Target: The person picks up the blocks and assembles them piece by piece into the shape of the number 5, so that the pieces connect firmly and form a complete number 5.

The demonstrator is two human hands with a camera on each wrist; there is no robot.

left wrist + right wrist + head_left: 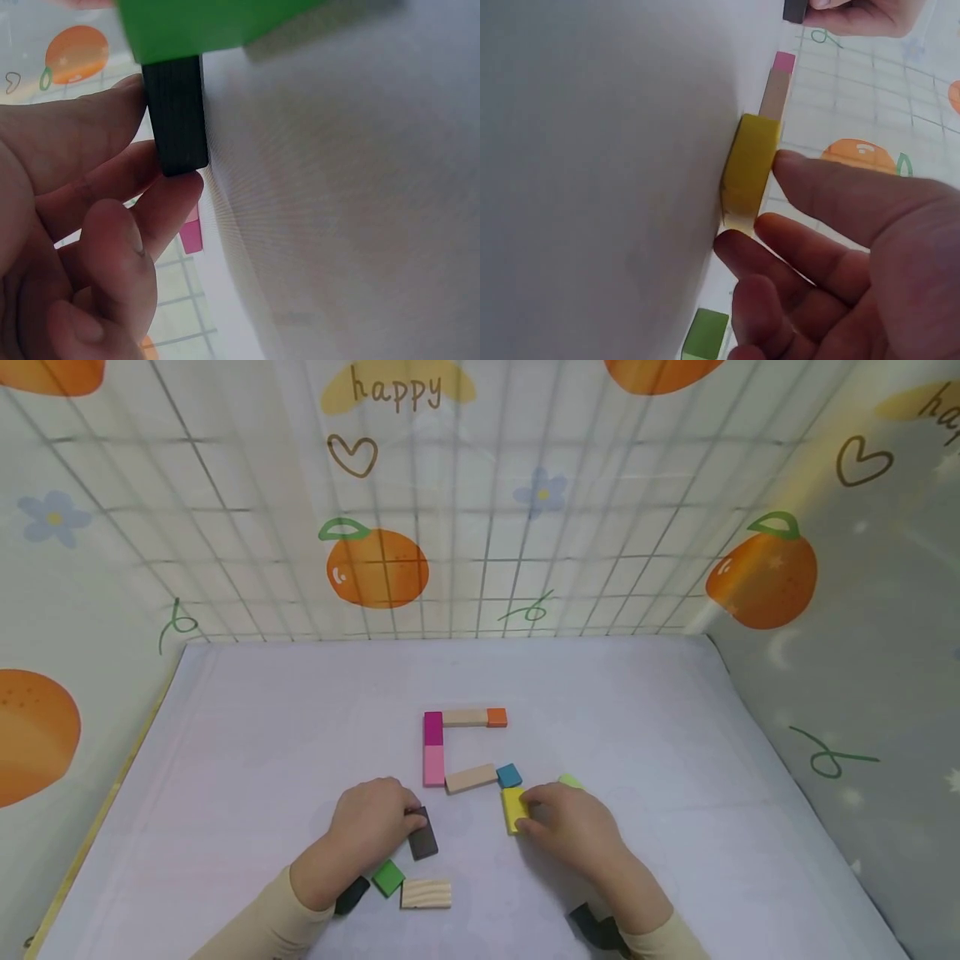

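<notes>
Your left hand (372, 818) pinches the black block (423, 838) near the green block (388, 878); your right hand (576, 828) pinches the yellow block (513, 812) just beside the blue block (509, 775), where pushing too far could knock it askew

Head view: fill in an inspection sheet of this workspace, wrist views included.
Surface: pale tabletop, bearing the blocks.
Job's things: magenta block, pink block, upper wooden block and orange block form a bent run; lower wooden block slanted, blue block at its right end; green block beside striped wooden block; light-green block partly hidden.
Clutter: dark object near the left wrist, unidentified.
Hands: left hand pinches dark block; right hand pinches yellow block.
Cables: nothing seen.
Surroundings: orange-printed sheet, grid lines showing through.
</notes>
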